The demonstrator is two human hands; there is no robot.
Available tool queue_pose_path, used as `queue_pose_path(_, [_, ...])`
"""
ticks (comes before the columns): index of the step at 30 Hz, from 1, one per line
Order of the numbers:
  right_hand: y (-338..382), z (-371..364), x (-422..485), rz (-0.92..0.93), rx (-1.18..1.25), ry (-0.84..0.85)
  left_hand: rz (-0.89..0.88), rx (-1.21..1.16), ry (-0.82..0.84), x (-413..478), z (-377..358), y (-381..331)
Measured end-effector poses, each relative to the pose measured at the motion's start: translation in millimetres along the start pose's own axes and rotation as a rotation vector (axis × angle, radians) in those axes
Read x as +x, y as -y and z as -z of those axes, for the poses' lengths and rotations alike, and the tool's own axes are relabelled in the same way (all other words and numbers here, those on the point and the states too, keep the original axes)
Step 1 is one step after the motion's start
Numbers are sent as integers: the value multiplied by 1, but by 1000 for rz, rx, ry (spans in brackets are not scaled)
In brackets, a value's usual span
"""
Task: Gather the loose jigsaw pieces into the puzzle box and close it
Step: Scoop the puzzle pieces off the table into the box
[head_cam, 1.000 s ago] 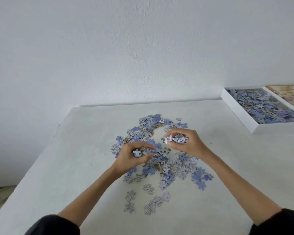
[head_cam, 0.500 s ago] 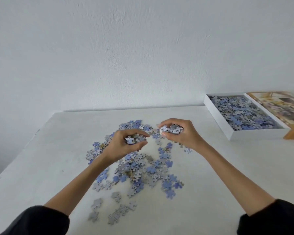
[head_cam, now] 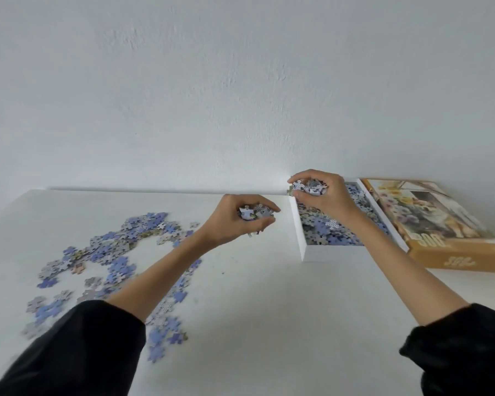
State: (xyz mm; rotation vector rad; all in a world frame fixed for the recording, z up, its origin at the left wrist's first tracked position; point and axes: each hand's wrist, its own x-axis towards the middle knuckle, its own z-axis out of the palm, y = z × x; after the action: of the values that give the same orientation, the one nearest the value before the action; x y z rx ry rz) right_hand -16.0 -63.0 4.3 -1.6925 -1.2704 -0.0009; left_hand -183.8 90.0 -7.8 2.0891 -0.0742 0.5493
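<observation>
A pale white worktop [head_cam: 269, 310] against a plain white wall carries a job in mid-transfer. At its far right sits a shallow white cardboard puzzle box [head_cam: 335, 254], open and partly filled with blue-grey pieces. Hard against the box's right side lies an orange lid [head_cam: 429, 224] printed with a flower picture, its right end cut off by the frame. A wide scatter of loose blue and grey jigsaw pieces [head_cam: 112, 252] lies well apart to the left, partly hidden under the person's black-sleeved left forearm and blurred toward the bottom. The right hand [head_cam: 323, 195], fingers curled round a handful of pieces, hangs over the box's far left corner. The left hand [head_cam: 237, 221], gripping a smaller handful, is just short of the box's left wall — not yet over it. The step looks to be carry-and-drop; each hand should be over the open box before its fingers loosen, or pieces may spill outside. One piece seems to dangle below the left hand — too small to be sure.
</observation>
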Motion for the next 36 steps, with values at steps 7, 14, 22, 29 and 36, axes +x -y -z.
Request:
queue_pose_path(7, [-76, 65, 1, -89, -124, -20, -33, 37, 105, 80, -80, 5])
queue_pose_path(14, [-140, 80, 1, -251, -243, 89, -184, 412, 285, 122, -140, 43])
queue_pose_path(22, [-174, 73, 3, -180, -313, 200, -265, 498, 436, 108, -139, 61])
queue_pose_path(29, [-170, 69, 4, -165, -297, 140, -265, 621, 357, 111, -140, 62])
queue_pose_path(36, [-163, 69, -5, -198, -303, 87, -217, 482, 293, 103, -135, 49])
